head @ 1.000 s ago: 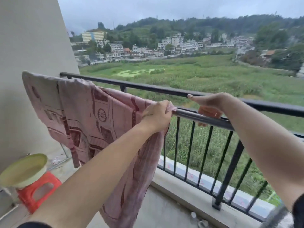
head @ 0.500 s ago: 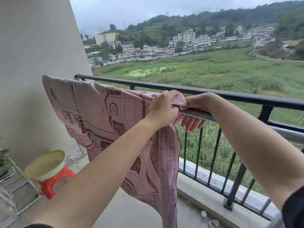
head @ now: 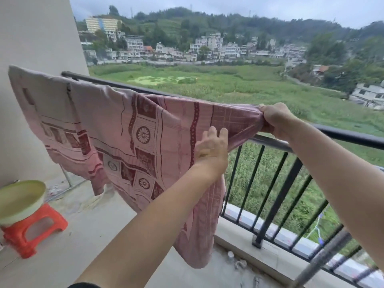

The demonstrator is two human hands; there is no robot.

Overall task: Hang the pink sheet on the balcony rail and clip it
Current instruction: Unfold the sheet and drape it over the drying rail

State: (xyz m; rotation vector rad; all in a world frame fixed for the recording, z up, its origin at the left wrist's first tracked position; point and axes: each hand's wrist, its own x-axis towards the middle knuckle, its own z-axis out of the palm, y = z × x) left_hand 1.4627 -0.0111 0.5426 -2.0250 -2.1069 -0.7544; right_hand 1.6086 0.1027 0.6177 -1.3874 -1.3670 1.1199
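The pink sheet [head: 133,129], patterned with dark red squares and flowers, hangs over a grey bar [head: 270,142] just inside the black balcony rail [head: 342,135]. It spreads from the wall on the left to my right hand. My right hand [head: 274,119] grips the sheet's bunched upper right corner above the bar. My left hand [head: 212,148] lies flat against the hanging cloth with its fingers spread, a little left of and below the right hand. No clip is visible.
A yellow-green basin [head: 20,199] rests on an orange plastic stool [head: 31,229] at the lower left. A beige wall [head: 37,38] closes the left side. Small bits of debris [head: 239,263] lie on the ledge under the railing.
My right hand has taken the sheet's corner and pulled it rightward along the bar, spreading the cloth. My left hand has let go of the bunched edge and now lies flat on the cloth.
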